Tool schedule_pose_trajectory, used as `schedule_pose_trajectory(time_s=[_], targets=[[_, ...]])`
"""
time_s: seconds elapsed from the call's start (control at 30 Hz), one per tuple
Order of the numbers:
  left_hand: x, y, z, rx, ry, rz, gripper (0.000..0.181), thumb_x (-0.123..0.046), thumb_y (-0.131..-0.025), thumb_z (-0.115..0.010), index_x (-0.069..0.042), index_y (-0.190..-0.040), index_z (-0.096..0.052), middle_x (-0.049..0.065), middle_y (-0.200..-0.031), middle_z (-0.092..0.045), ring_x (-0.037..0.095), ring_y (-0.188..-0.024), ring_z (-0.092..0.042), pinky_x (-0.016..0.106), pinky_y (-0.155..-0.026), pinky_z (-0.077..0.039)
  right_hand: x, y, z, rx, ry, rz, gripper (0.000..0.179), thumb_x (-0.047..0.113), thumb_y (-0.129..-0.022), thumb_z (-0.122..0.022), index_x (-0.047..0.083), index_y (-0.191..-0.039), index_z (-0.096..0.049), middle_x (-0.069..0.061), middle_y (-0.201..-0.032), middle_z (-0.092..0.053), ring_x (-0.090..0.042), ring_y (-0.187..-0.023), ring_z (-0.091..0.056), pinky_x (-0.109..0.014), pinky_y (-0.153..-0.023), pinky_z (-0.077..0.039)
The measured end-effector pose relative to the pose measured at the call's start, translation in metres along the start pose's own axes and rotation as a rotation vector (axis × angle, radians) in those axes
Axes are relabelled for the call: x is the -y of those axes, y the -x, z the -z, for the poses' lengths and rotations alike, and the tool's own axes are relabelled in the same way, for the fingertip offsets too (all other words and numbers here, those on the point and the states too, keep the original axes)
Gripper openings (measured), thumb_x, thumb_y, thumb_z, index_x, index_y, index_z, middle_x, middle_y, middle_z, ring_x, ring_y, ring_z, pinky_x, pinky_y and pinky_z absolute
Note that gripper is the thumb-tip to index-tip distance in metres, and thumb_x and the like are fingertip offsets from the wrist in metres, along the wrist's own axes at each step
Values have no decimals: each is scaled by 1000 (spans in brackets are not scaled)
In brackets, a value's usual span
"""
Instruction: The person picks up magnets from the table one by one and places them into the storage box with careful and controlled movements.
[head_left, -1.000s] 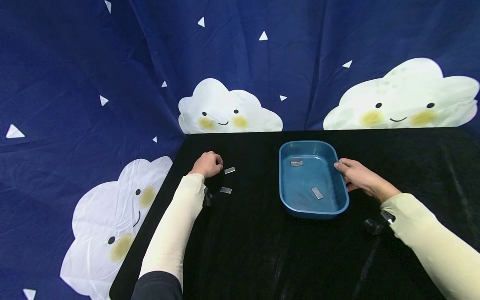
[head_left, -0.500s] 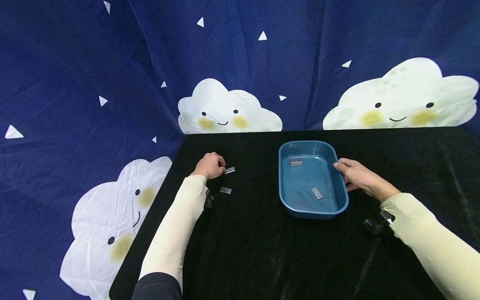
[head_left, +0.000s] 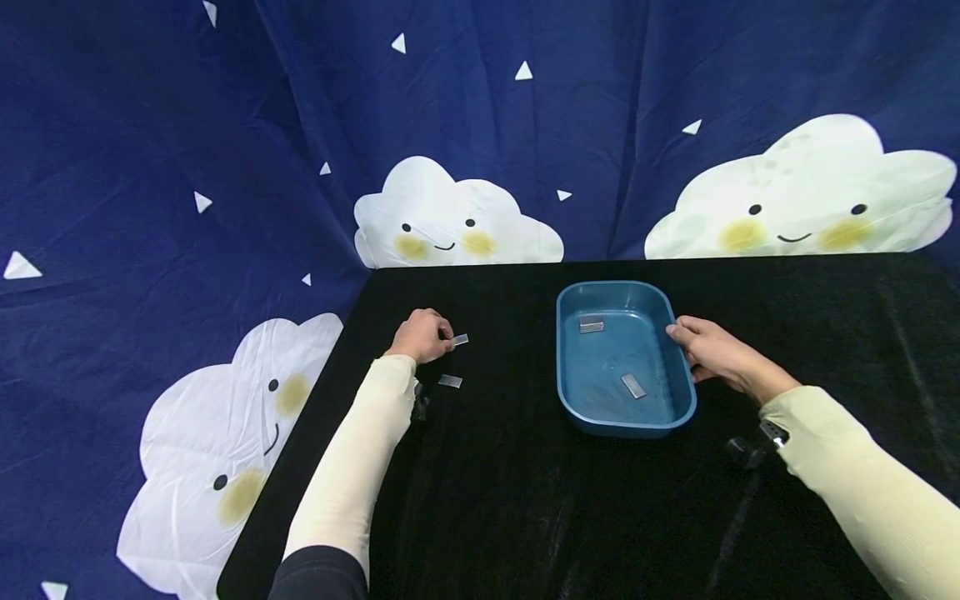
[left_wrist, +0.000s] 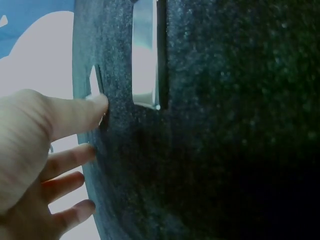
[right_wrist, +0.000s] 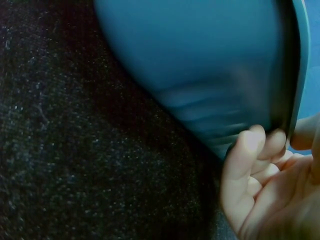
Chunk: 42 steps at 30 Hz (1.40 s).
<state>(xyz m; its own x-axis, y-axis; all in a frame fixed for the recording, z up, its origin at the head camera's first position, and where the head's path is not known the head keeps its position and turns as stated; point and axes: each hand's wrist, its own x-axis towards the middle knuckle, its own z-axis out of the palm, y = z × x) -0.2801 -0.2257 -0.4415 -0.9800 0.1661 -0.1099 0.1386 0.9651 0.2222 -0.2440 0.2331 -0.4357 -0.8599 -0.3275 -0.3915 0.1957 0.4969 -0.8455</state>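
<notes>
My left hand is at the left of the black table, thumb and fingertips at the near end of a small flat silver metal block. In the left wrist view the thumb covers part of that block; the index finger is mostly hidden. A second silver block lies nearer to me, apart from the hand. My right hand grips the right wall of a blue plastic basin, thumb at the rim and fingers outside. Inside the basin are a stack of silver blocks and a single tilted one.
A black cloth covers the table. Behind it and along its left side hangs a dark blue curtain printed with white clouds and triangles. The table's left edge runs close to my left forearm.
My left hand has moved slightly right and nearer to me, and its fingertips have come onto the far silver block. The right hand and the basin have stayed in place.
</notes>
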Motion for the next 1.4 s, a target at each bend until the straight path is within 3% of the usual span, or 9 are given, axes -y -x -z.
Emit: schedule_pose_trajectory(time_s=[0.37, 0.63, 0.87, 1.13, 1.4], targets=[[-2, 3, 2, -25, -24, 37, 7, -21, -85, -75, -14, -84, -75, 8, -112, -62, 28, -119, -49, 49, -97, -47, 3, 0, -1, 5, -7, 8, 31, 38, -108, -27, 11, -103, -41, 1, -79, -50, -19, -78, -60, -36, -72, -57], [1, 6, 1, -46, 3, 17, 6, -19, -85, -75, -14, -81, -77, 3, -115, -66, 26, -125, -49, 50, -102, -45, 1, -2, -1, 8, 2, 7, 31, 38, -108, -26, 11, -105, -41, 1, -79, -50, -20, -79, -60, -36, -72, -56], [4, 4, 6, -83, 36, 17, 7, -18, -85, -75, -12, -84, -78, 5, -117, -66, 25, -123, -51, 47, -102, -47, 1, -3, -1, 4, 5, 6, 32, 38, -108, -26, 11, -106, -42, -2, -86, -54, -21, -83, -62, -37, -74, -57], [-1, 7, 24, -163, 76, -44, 7, -16, -85, -74, -11, -85, -79, 8, -121, -67, 27, -126, -51, 45, -109, -42, -3, -4, 0, 13, -8, 9, 31, 38, -108, -26, 11, -105, -42, -2, -86, -55, -22, -84, -63, -38, -75, -57], [-22, 5, 37, -194, 104, -106, 10, -20, -88, -73, -11, -88, -79, 8, -129, -64, 27, -132, -47, 43, -115, -38, -3, 1, 1, 17, -11, 21, 34, 38, -108, -26, 9, -107, -42, -8, -96, -57, -23, -87, -66, -41, -77, -59]])
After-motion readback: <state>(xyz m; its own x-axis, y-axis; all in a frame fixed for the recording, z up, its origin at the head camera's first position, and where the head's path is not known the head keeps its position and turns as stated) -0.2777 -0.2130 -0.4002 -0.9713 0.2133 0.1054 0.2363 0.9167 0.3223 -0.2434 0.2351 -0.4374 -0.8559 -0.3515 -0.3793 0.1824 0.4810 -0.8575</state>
